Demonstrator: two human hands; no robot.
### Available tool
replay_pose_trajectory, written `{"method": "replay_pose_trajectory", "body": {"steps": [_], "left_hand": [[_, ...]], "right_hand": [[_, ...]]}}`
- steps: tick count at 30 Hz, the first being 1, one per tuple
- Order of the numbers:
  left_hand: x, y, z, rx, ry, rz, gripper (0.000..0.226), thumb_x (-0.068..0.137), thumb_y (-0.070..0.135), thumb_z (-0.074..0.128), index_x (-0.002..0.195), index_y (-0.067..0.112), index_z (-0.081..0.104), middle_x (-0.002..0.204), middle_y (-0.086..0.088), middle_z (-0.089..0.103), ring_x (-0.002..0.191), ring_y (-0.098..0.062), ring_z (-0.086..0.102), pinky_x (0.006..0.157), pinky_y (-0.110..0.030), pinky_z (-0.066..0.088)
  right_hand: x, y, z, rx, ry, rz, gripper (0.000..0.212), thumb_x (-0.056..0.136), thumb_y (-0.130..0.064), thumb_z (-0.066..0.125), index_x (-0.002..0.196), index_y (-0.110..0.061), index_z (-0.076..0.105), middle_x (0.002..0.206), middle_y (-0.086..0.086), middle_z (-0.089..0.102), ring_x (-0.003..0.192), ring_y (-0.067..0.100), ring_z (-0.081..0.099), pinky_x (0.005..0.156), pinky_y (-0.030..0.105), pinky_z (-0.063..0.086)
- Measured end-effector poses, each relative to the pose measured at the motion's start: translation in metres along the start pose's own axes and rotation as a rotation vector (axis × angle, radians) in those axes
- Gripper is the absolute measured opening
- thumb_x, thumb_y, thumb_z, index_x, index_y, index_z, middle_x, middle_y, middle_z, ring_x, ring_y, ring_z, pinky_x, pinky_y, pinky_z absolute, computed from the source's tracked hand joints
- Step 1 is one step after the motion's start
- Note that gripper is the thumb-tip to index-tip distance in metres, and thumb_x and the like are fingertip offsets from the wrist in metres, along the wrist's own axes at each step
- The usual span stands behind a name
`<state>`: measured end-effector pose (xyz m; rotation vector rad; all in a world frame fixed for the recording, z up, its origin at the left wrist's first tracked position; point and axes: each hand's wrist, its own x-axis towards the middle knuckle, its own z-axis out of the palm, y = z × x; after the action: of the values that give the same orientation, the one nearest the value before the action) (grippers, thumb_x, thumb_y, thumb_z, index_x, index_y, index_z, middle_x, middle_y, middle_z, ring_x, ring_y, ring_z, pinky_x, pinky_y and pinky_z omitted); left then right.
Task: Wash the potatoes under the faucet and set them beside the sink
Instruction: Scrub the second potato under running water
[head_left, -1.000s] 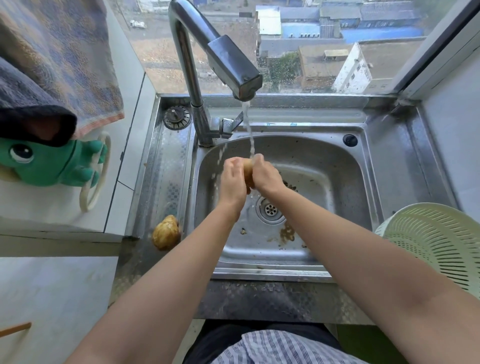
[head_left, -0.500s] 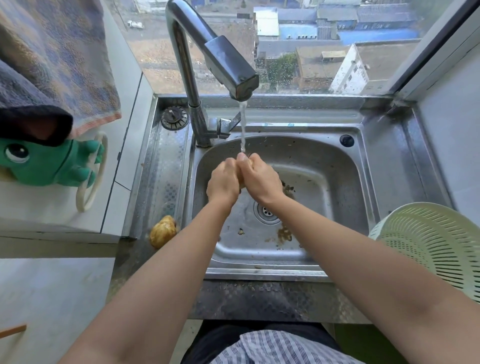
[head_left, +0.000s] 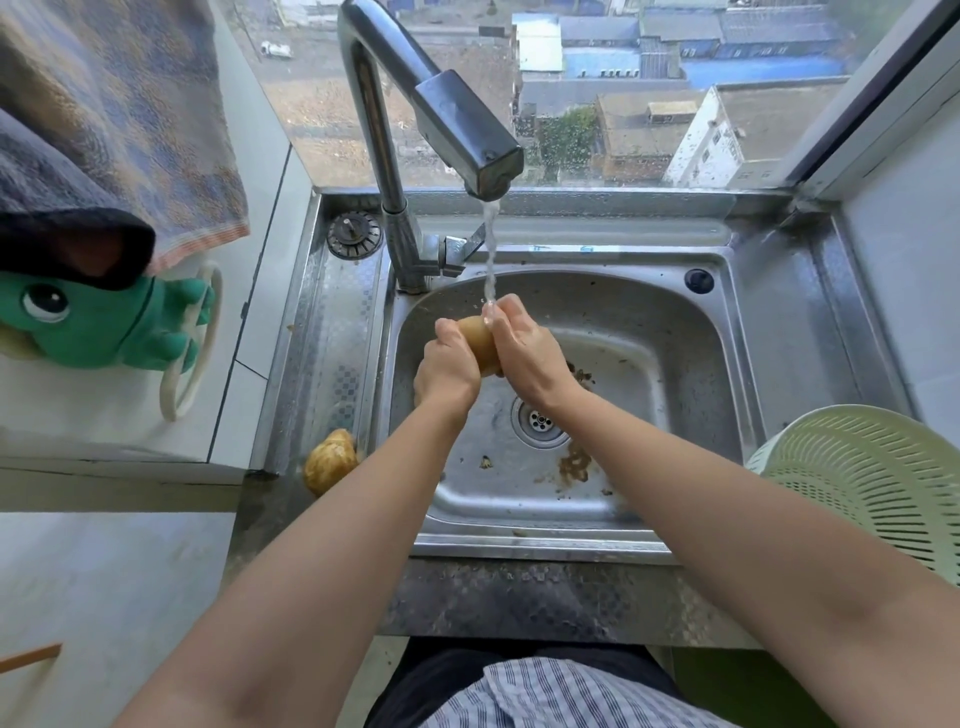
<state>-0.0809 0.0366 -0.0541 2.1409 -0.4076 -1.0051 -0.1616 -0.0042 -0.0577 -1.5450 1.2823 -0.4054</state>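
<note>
gripping a smooth oval potato (head_left: 477, 338) between both hands under the steel faucet (head_left: 457, 119)

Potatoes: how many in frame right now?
2. The held potato sits between the left hand and right hand under the faucet stream; the second potato lies on the ledge left of the sink basin. The colander may hide more.

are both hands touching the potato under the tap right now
Touching. The head view shows the left hand and the right hand curled against opposite sides of the potato, with no gap.
</note>
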Motion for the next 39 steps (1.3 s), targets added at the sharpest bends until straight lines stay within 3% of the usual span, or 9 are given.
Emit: {"method": "replay_pose_trajectory", "body": {"steps": [5, 12, 15, 21, 25, 30, 33, 36, 39], "left_hand": [[-0.017, 0.001, -0.001, -0.063, -0.055, 0.272, 0.058, 0.103, 0.045, 0.018, 0.116, 0.010, 0.062, 0.109, -0.013, 0.066, 0.102, -0.031, 0.060, 0.096, -0.046, 0.046], [-0.001, 0.001, -0.002, -0.167, -0.051, 0.134, 0.051, 0.096, 0.042, 0.023, 0.076, 0.014, 0.061, 0.097, -0.032, 0.066, 0.078, -0.043, 0.057, 0.079, -0.054, 0.050], [-0.007, 0.005, 0.001, -0.168, -0.151, 0.199, 0.043, 0.098, 0.048, 0.027, 0.078, 0.023, 0.055, 0.079, -0.010, 0.062, 0.064, -0.022, 0.051, 0.060, -0.035, 0.043], [-0.001, 0.010, -0.004, -0.108, -0.314, -0.084, 0.055, 0.101, 0.045, 0.021, 0.068, 0.012, 0.050, 0.049, -0.001, 0.047, 0.043, -0.011, 0.031, 0.036, -0.016, 0.024], [-0.001, 0.005, 0.008, -0.082, -0.186, 0.203, 0.042, 0.097, 0.046, 0.028, 0.086, 0.017, 0.056, 0.075, -0.005, 0.056, 0.062, -0.019, 0.047, 0.054, -0.030, 0.039], [-0.003, 0.014, 0.002, -0.214, -0.213, -0.126, 0.043, 0.098, 0.035, 0.025, 0.067, 0.015, 0.046, 0.055, -0.002, 0.037, 0.046, -0.015, 0.032, 0.041, -0.020, 0.027], [-0.012, 0.017, 0.003, -0.241, -0.281, -0.041, 0.052, 0.101, 0.044, 0.024, 0.063, 0.015, 0.044, 0.052, 0.001, 0.037, 0.043, -0.011, 0.030, 0.038, -0.020, 0.026], [-0.013, 0.007, 0.006, -0.093, -0.169, 0.309, 0.054, 0.097, 0.049, 0.024, 0.069, 0.015, 0.056, 0.063, -0.003, 0.056, 0.058, -0.020, 0.052, 0.054, -0.030, 0.039], [-0.005, 0.008, 0.006, 0.081, -0.020, 0.187, 0.059, 0.100, 0.039, 0.016, 0.101, 0.005, 0.064, 0.105, -0.019, 0.067, 0.100, -0.035, 0.060, 0.086, -0.042, 0.047]], "right_hand": [[0.016, -0.008, -0.010, 0.210, -0.040, 0.334, 0.043, 0.100, -0.036, 0.020, 0.088, -0.010, 0.051, 0.072, 0.009, 0.052, 0.057, 0.018, 0.046, 0.052, 0.027, 0.034], [0.001, -0.005, 0.000, 0.004, 0.031, -0.041, 0.054, 0.083, -0.066, 0.045, 0.094, -0.014, 0.052, 0.088, 0.008, 0.064, 0.082, 0.027, 0.062, 0.075, 0.043, 0.051], [0.009, -0.005, -0.002, 0.075, 0.047, 0.054, 0.058, 0.072, -0.071, 0.037, 0.080, -0.016, 0.054, 0.081, 0.005, 0.062, 0.081, 0.028, 0.063, 0.078, 0.048, 0.055], [-0.004, 0.008, -0.003, 0.009, 0.105, -0.050, 0.051, 0.085, -0.062, 0.035, 0.086, -0.014, 0.054, 0.079, 0.006, 0.065, 0.080, 0.027, 0.064, 0.077, 0.048, 0.055], [0.007, 0.002, -0.002, 0.173, 0.108, 0.108, 0.046, 0.095, -0.050, 0.031, 0.076, -0.019, 0.058, 0.079, 0.006, 0.065, 0.077, 0.028, 0.062, 0.081, 0.052, 0.053], [0.001, 0.005, -0.001, 0.066, 0.194, -0.034, 0.056, 0.090, -0.058, 0.027, 0.083, -0.013, 0.058, 0.075, 0.003, 0.062, 0.077, 0.025, 0.059, 0.072, 0.042, 0.048], [0.010, 0.000, -0.002, 0.100, 0.134, 0.040, 0.050, 0.086, -0.061, 0.027, 0.076, -0.024, 0.058, 0.081, 0.004, 0.064, 0.080, 0.027, 0.061, 0.079, 0.049, 0.051], [0.016, 0.001, -0.001, 0.143, 0.097, 0.122, 0.051, 0.086, -0.060, 0.024, 0.072, -0.023, 0.057, 0.086, 0.011, 0.067, 0.083, 0.033, 0.062, 0.086, 0.055, 0.050], [0.004, 0.001, -0.001, -0.049, 0.169, -0.017, 0.053, 0.091, -0.057, 0.023, 0.078, -0.016, 0.053, 0.081, 0.007, 0.065, 0.081, 0.028, 0.060, 0.076, 0.043, 0.047]]}}
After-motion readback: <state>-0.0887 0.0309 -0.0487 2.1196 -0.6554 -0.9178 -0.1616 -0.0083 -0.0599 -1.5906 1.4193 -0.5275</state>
